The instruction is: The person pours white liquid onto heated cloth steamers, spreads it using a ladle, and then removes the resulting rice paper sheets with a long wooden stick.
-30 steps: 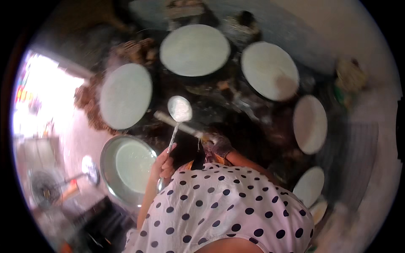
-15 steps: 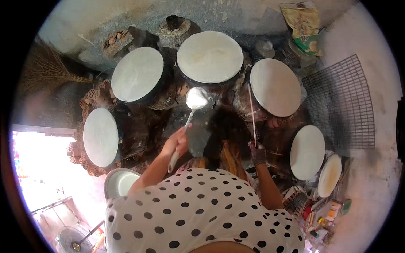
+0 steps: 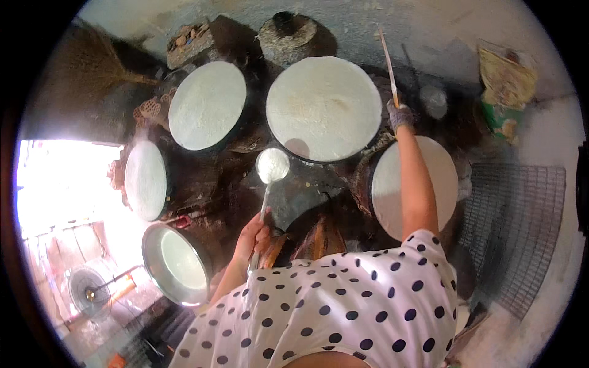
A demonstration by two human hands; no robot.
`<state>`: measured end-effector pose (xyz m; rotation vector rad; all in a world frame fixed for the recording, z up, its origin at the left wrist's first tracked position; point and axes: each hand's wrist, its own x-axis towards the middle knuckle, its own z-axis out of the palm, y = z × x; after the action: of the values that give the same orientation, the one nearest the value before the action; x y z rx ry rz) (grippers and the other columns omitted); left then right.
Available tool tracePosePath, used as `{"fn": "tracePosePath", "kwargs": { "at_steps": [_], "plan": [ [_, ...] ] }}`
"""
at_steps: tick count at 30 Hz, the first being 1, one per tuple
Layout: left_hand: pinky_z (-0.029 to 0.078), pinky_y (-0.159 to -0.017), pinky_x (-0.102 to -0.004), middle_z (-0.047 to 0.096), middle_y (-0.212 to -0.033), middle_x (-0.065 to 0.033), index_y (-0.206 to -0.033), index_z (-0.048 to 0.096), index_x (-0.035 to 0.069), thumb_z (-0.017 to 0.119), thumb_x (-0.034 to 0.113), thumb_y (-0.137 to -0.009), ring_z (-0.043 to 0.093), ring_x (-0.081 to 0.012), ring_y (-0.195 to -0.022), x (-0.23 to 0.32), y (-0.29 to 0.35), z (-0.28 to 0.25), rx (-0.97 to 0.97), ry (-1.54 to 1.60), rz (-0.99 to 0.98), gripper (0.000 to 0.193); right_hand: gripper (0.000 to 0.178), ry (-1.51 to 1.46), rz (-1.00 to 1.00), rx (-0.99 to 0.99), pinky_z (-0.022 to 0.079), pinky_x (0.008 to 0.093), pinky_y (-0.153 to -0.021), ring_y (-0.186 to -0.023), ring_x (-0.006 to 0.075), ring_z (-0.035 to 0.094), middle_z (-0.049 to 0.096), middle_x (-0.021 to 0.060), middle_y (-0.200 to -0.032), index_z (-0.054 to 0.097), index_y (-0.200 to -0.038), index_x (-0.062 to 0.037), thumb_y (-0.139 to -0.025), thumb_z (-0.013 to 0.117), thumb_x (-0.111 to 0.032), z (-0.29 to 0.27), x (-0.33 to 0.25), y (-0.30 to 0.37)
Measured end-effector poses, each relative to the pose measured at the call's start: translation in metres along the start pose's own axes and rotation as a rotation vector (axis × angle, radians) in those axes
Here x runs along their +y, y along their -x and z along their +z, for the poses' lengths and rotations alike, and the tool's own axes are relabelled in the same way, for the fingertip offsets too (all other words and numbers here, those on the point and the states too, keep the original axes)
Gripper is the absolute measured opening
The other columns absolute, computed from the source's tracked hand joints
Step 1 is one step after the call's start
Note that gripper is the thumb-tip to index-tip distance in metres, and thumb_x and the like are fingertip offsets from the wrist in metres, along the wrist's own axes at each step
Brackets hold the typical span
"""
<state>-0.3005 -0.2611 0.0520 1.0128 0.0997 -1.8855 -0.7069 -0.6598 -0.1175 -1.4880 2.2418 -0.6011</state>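
Observation:
My left hand [image 3: 253,238] is closed around the handle of a ladle [image 3: 272,165], whose bowl looks white and shiny. The bowl hangs just short of a large round white pot top [image 3: 323,107]. My gloved right hand [image 3: 400,116] grips a long thin flat stick [image 3: 388,61], pointing up toward the far wall. My right forearm [image 3: 417,184] crosses above another round white pot top [image 3: 388,190]. Further round white tops [image 3: 207,105] curve away to the left, the leftmost one [image 3: 146,181] seen at a steep angle.
A metal basin [image 3: 177,260] of whitish liquid stands at my lower left. Along the right wall leans a wire grid [image 3: 509,227], with a yellow and green sack [image 3: 506,92] beyond it. A twig broom [image 3: 98,67] and a fan [image 3: 89,291] are at the left.
My right hand has swung from low beside me to far forward, lifting the stick above the pots. The ladle stays in my left hand, and the view has turned left.

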Motion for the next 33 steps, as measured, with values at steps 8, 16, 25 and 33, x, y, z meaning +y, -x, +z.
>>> {"fn": "tracePosePath", "kwargs": {
  "at_steps": [8,16,25,33],
  "plan": [
    [0.027,-0.036,-0.0206,0.034,-0.059,0.0035,-0.136,0.042,0.014,0.040,0.017,-0.099,0.029,-0.0066,-0.039,-0.007,0.024,-0.023,0.227,0.115,0.168,0.037,0.051,0.054,0.082,-0.210,0.050,0.0391,-0.075,-0.085,0.0304,0.067,0.069,0.0186,-0.090,0.069,-0.099,-0.0014,-0.070,0.074,-0.043,0.015,-0.077,-0.023],
    [0.026,-0.035,-0.0208,0.032,-0.057,0.0054,-0.132,0.045,0.017,0.041,0.020,-0.099,0.030,-0.0063,-0.037,0.011,0.008,-0.032,0.165,0.155,0.246,0.033,0.042,-0.221,-0.324,-0.081,0.049,0.0336,-0.073,-0.075,0.0215,0.064,0.069,0.0121,-0.084,0.069,-0.096,-0.0020,-0.074,0.074,-0.037,0.001,-0.074,-0.004],
    [0.030,-0.038,-0.0196,0.039,-0.062,0.0036,-0.136,0.040,0.008,0.033,0.017,-0.102,0.037,-0.0039,-0.040,0.035,0.016,-0.032,-0.104,0.641,0.195,0.036,0.043,-0.397,-0.305,-0.188,0.047,0.0306,-0.070,-0.071,0.0162,0.058,0.065,0.0059,-0.078,0.069,-0.093,0.0000,-0.073,0.077,-0.038,-0.087,-0.176,0.092],
    [0.026,-0.032,-0.0189,0.027,-0.052,0.0054,-0.144,0.032,0.011,0.039,0.016,-0.100,0.027,-0.0047,-0.035,0.050,0.078,-0.019,0.252,-0.326,0.548,0.045,0.033,-0.789,0.173,-0.200,0.031,0.0289,-0.035,-0.037,0.0123,0.038,0.048,0.0001,-0.055,0.056,-0.083,-0.0043,-0.071,0.081,-0.023,-0.093,-0.085,0.072]
  ]
}}
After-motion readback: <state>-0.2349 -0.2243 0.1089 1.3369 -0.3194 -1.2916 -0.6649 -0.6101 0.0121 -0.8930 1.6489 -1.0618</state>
